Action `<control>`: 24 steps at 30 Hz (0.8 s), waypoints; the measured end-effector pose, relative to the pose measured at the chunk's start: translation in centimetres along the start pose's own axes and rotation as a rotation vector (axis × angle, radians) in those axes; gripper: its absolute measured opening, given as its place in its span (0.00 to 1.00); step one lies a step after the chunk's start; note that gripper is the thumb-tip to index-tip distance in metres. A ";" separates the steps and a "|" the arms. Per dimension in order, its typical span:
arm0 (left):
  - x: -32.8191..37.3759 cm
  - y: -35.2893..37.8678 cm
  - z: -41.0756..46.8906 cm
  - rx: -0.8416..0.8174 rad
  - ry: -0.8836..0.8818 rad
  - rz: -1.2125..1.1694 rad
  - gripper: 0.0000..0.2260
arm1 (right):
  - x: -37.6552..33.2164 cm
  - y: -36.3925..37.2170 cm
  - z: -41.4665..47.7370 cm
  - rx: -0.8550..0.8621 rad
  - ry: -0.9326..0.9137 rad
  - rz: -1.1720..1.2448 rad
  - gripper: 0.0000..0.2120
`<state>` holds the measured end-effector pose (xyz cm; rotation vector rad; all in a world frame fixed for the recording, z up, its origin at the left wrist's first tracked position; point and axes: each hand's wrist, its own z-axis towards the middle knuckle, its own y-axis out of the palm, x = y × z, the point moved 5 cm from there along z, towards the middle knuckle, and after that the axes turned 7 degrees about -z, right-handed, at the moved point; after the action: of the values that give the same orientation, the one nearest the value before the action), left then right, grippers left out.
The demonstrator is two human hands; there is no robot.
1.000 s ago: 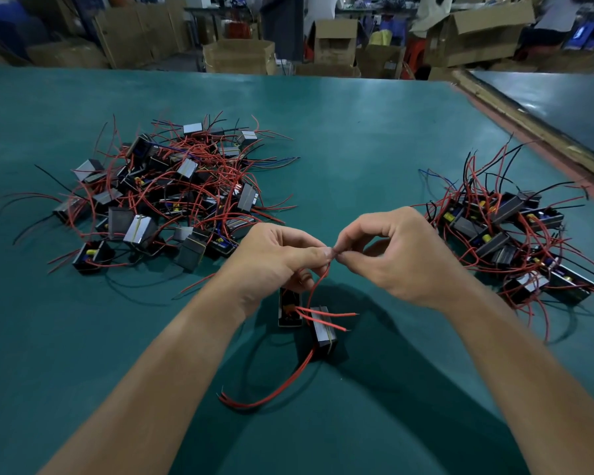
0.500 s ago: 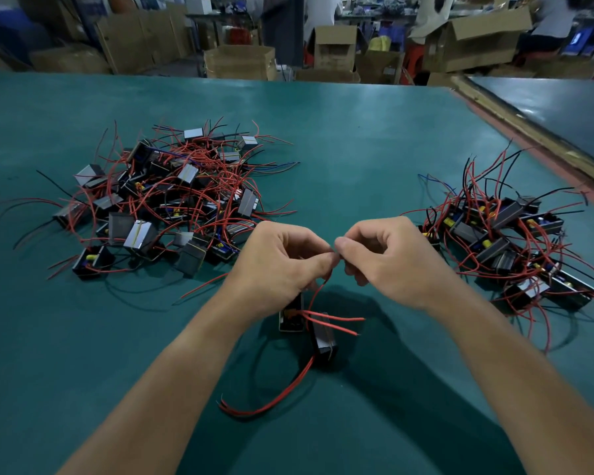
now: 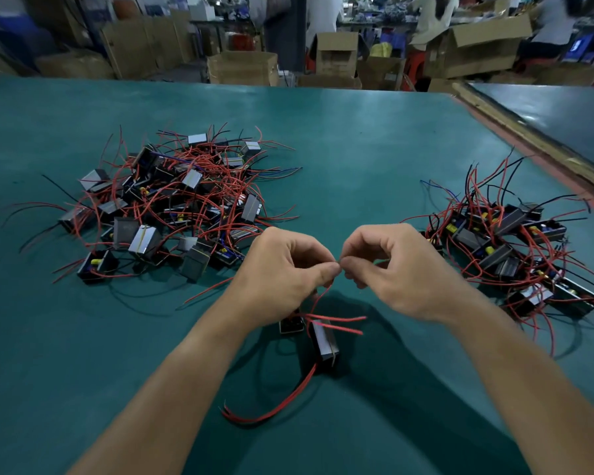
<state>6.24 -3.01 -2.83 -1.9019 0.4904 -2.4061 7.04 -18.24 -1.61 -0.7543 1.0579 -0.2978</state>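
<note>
Over the green table (image 3: 340,159), the left hand (image 3: 282,272) and right hand (image 3: 402,269) pinch thin red wire ends (image 3: 339,265) together. Two small black modules (image 3: 324,341) hang just beneath. Wired module heaps lie far left (image 3: 172,200) and right (image 3: 515,241).

The left hand (image 3: 282,272) hides most of one black module (image 3: 290,326). The tip of the red wire (image 3: 324,293), pinched against the right hand (image 3: 405,269), is too small to resolve. The right pile (image 3: 504,234) runs past the frame edge
</note>
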 end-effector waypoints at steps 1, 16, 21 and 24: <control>0.0 0.0 0.0 -0.011 -0.038 -0.059 0.08 | -0.2 0.0 -0.1 0.014 -0.037 -0.041 0.11; -0.1 0.0 -0.1 -0.028 -0.323 -0.433 0.11 | 1.6 0.7 0.6 0.094 0.167 0.029 0.08; -0.1 -0.5 0.0 0.034 -0.298 -0.453 0.11 | 2.7 2.6 0.5 -0.064 0.240 -0.070 0.08; -0.1 -0.7 0.0 0.060 -0.285 -0.434 0.10 | 2.1 3.5 0.2 -0.178 0.225 -0.107 0.11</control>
<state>6.41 -2.36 -2.72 -2.4804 -0.0153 -2.2653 7.75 -16.88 -5.35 -0.9552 1.2705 -0.3906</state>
